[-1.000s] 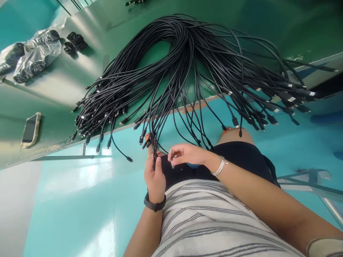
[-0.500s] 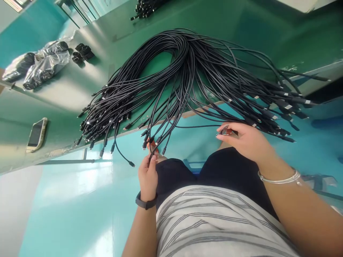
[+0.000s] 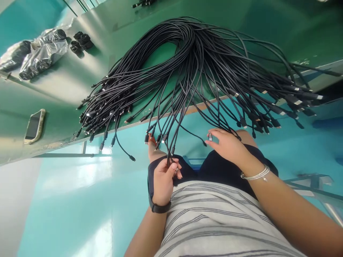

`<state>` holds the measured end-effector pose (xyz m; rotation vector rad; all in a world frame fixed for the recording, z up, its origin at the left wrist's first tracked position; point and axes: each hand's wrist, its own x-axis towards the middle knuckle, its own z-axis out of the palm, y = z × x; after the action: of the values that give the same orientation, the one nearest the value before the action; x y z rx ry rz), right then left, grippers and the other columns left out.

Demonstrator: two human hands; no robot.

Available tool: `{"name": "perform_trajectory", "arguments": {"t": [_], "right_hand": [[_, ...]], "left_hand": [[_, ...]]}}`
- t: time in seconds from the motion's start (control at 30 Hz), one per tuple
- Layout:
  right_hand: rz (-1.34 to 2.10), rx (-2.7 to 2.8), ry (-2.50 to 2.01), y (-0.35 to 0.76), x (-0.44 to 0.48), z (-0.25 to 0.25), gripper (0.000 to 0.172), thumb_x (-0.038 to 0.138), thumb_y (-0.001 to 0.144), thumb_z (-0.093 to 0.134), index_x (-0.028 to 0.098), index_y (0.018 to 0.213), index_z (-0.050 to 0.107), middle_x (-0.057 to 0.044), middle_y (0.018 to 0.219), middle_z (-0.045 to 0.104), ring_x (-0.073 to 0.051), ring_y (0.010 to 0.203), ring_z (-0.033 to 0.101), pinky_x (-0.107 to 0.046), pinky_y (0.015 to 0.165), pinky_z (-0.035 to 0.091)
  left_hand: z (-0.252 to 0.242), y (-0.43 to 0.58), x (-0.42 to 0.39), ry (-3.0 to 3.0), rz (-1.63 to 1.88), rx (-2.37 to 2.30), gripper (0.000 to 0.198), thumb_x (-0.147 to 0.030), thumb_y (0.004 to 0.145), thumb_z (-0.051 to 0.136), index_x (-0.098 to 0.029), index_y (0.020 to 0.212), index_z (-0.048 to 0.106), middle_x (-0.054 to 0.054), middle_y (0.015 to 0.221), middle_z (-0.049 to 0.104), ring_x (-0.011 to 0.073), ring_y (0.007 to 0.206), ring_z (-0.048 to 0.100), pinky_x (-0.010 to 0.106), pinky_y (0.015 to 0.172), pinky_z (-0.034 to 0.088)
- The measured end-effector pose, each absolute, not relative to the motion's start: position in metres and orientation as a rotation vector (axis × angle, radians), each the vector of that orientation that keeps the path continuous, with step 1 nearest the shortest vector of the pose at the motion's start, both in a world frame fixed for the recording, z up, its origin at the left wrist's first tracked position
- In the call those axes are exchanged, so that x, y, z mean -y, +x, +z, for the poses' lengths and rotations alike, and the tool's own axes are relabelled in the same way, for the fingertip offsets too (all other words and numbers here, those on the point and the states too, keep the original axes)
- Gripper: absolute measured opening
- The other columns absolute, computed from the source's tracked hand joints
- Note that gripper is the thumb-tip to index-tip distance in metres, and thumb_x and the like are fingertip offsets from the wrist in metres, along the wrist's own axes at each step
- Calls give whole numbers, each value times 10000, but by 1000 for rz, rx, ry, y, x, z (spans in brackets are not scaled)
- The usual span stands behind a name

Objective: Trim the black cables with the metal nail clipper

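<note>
A large bundle of black cables (image 3: 187, 34) lies curved over the green table, with many connector ends hanging past its front edge. My left hand (image 3: 164, 182), below that edge, is closed with thumb and fingers around black cables (image 3: 169, 154) near their ends. To the right, my right hand (image 3: 227, 148) has thumb and forefinger bent around a small silver-and-dark piece (image 3: 210, 136); its kind is not clear. Just left of that thumb hangs one cable's loose end (image 3: 203, 141). Whether they touch cannot be told.
On the green table (image 3: 99, 64) at left lie clear plastic bags (image 3: 44, 59) with black contents, small black coils (image 3: 82, 41) and a phone (image 3: 34, 125). More black cables (image 3: 144, 3) lie at the far edge. Below are my legs and a blue floor (image 3: 66, 203).
My left hand has moved right and slightly down with the cables. My right hand has shifted left and slightly down, and a cable end that reached it now hangs beside its thumb.
</note>
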<state>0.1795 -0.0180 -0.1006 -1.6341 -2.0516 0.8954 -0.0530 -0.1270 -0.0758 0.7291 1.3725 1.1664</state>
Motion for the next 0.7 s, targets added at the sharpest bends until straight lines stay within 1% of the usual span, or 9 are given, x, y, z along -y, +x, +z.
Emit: {"name": "perform_trajectory", "arguments": {"t": [0.13, 0.23, 0.3, 0.33, 0.4, 0.5, 0.53, 0.6, 0.7], "right_hand": [[963, 2064, -1615, 177, 33, -88, 155, 344, 860, 584, 205, 906, 634, -114, 1057, 675, -322, 977, 638, -451, 817, 502], [1122, 2049, -1493, 165, 47, -73, 187, 389, 887, 579, 224, 948, 644, -78, 1027, 700, -250, 876, 679, -381, 763, 545], [1243, 2058, -1344, 151, 54, -67, 189, 417, 895, 584, 250, 950, 653, -43, 1083, 717, -204, 897, 702, -318, 781, 564], [1281, 2064, -1274, 144, 56, -67, 181, 425, 893, 592, 262, 936, 658, -29, 1143, 712, -196, 965, 701, -298, 816, 563], [1276, 2058, -1212, 130, 57, -71, 159, 410, 895, 596, 265, 917, 658, -32, 1301, 647, -216, 1183, 623, -315, 938, 528], [1098, 1965, -1318, 119, 54, -83, 177, 378, 918, 559, 227, 986, 623, -122, 1466, 486, -283, 1420, 371, -462, 1106, 383], [1018, 1918, -1371, 120, 53, -85, 195, 377, 923, 547, 211, 1008, 606, -156, 1486, 444, -303, 1448, 311, -511, 1131, 330], [866, 1835, -1449, 127, 51, -85, 222, 382, 924, 539, 192, 1030, 581, -200, 1490, 403, -332, 1464, 255, -567, 1146, 263], [677, 1771, -1490, 148, 51, -71, 204, 356, 922, 541, 193, 1042, 567, -209, 1440, 443, -332, 1447, 284, -575, 1150, 239]], "left_hand": [[-62, -52, 134, 780, 1223, -1463, 175, -355, 875, 647, -189, 916, 685, 22, 826, 691, 122, 640, 645, 251, 613, 530], [-46, -58, 140, 923, 1209, -1620, 132, -301, 854, 682, -205, 939, 711, 28, 875, 714, 150, 753, 672, 268, 732, 538], [-38, -60, 141, 1080, 1150, -1692, 130, -291, 868, 664, -220, 968, 707, 29, 905, 724, 166, 785, 681, 284, 768, 534], [-36, -59, 140, 1144, 1122, -1670, 132, -297, 887, 637, -223, 978, 697, 34, 924, 728, 176, 807, 686, 294, 775, 534], [-37, -54, 132, 1196, 1099, -1540, 148, -316, 924, 576, -220, 982, 673, 53, 983, 733, 197, 873, 689, 315, 791, 537], [-46, -46, 112, 1191, 1123, -1450, 167, -340, 937, 544, -210, 949, 649, 84, 1106, 721, 221, 1003, 663, 340, 844, 525], [-51, -45, 104, 1182, 1141, -1470, 163, -344, 930, 555, -208, 931, 646, 90, 1151, 709, 227, 1039, 651, 346, 863, 516], [-57, -45, 91, 1141, 1182, -1520, 157, -347, 911, 585, -205, 911, 654, 99, 1195, 693, 242, 1092, 626, 367, 910, 494], [-59, -51, 78, 1024, 1242, -1567, 148, -339, 873, 640, -209, 928, 682, 100, 1206, 688, 264, 1121, 605, 384, 919, 486]]}}
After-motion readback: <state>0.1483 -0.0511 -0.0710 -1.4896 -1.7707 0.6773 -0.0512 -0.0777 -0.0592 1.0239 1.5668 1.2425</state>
